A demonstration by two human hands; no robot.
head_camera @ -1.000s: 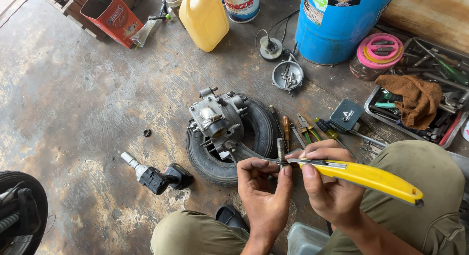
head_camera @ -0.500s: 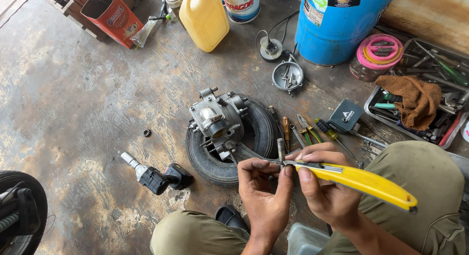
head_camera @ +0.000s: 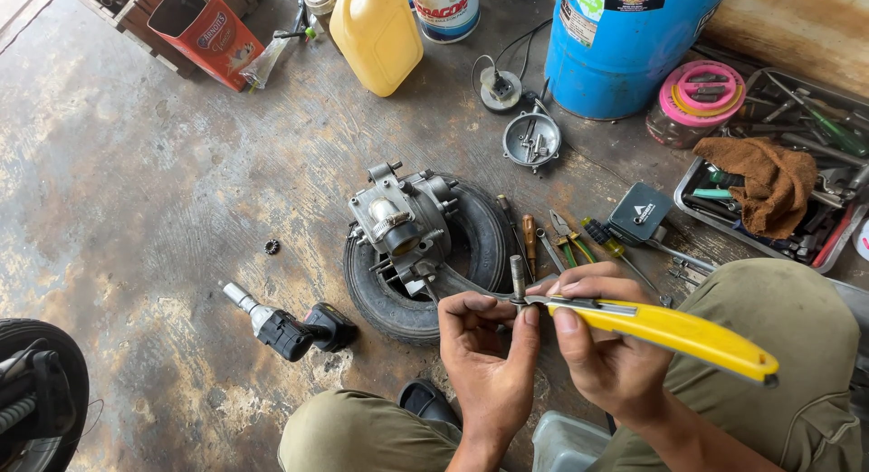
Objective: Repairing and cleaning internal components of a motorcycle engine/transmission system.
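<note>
A: What had moved?
B: The yellow knife (head_camera: 670,330) tilted slightly lower in the right hand (head_camera: 605,352), which gripped it.
A: And the left hand (head_camera: 489,359)?
B: It pinched a small pin (head_camera: 518,280) above the tyre (head_camera: 471,255); the blade tip was hidden.

Stained, worn concrete floor (head_camera: 136,164) in even daylight, with a rusty metal wall (head_camera: 797,28) at the top right.

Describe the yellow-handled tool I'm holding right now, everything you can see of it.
The yellow-handled tool has a long, glossy plastic-looking handle tapering to a dark tip at lower right, and a thin metal blade at its front end. It lies nearly level, tilted slightly down to the right. The right hand grips it; its blade meets a small metal pin pinched by the left hand.
</note>
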